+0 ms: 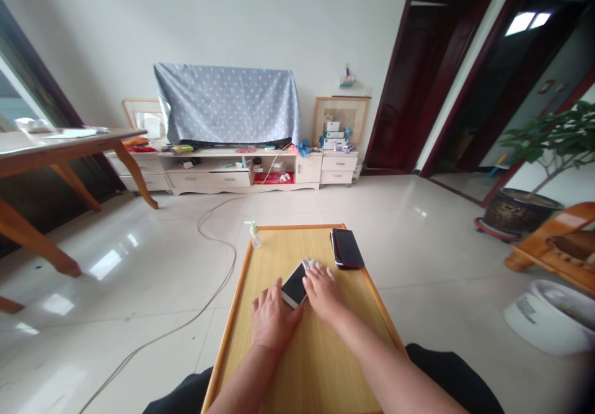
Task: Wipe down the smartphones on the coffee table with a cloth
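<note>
A white-framed smartphone [294, 287] with a dark screen lies slantwise on the small wooden table [325, 364]. My left hand [273, 317] grips its near left end, with the thumb along the lower edge and a finger at the upper left edge. Over the phone's far right end, my right hand [324, 292] presses a crumpled white cloth or tissue [308, 264], its fingers mostly covering it. A small clear pump bottle [255, 235] with a pale green top stands at the table's far left corner. Near the far right corner lies a dark tablet or cased device [348, 249].
A raised rim [236, 290] edges the table. Beyond it, a cable [218, 284] runs over the tiled floor toward a low white cabinet [209, 180]. To the left is a taller wooden table [60, 154]; at right are a potted plant [515, 209] and a white bucket [543, 318].
</note>
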